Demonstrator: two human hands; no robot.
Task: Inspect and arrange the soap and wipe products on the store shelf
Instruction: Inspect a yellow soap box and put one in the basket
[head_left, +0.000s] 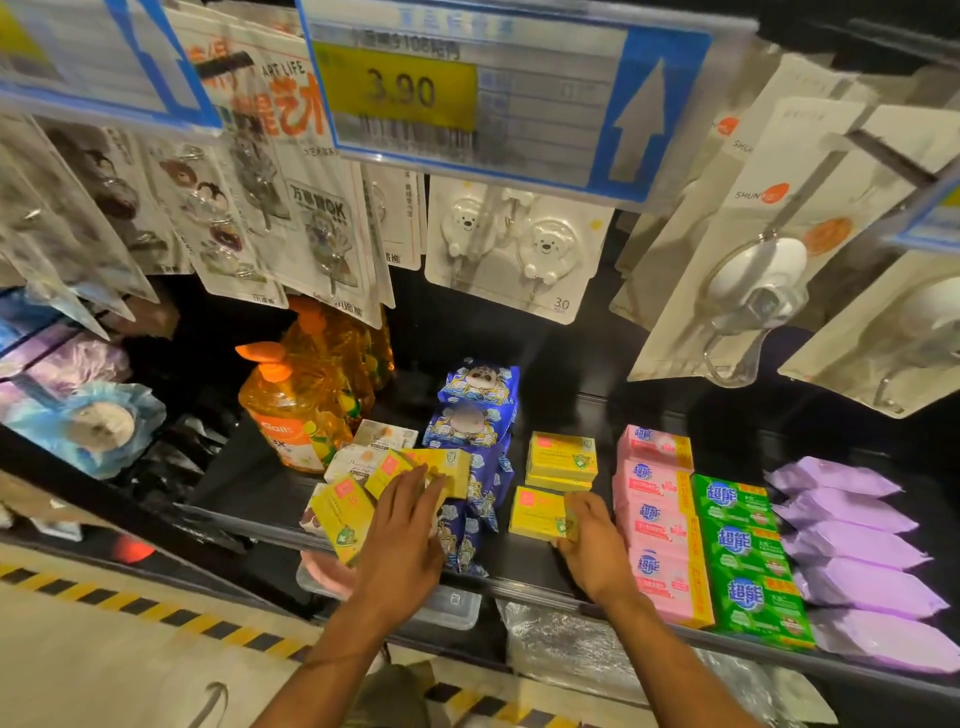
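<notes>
My left hand (402, 525) lies with straight fingers on a loose heap of yellow soap boxes (343, 512) at the left of the black shelf (530, 584). My right hand (589, 538) grips the right end of a single yellow soap box (537, 512) lying flat near the shelf's front. Behind it sits a small stack of yellow soap boxes (562, 460). Blue wipe packs (475, 415) stand in a row between my hands. To the right run rows of pink soap bars (657, 514), green soap bars (748, 556) and purple wipe packs (852, 545).
Orange bottles (296, 415) stand at the back left, with pale boxes (363, 452) beside them. Packaged hooks (511, 249) hang from pegs above the shelf, under a price tag strip (467, 98). A clear plastic container (452, 605) sits on the level below.
</notes>
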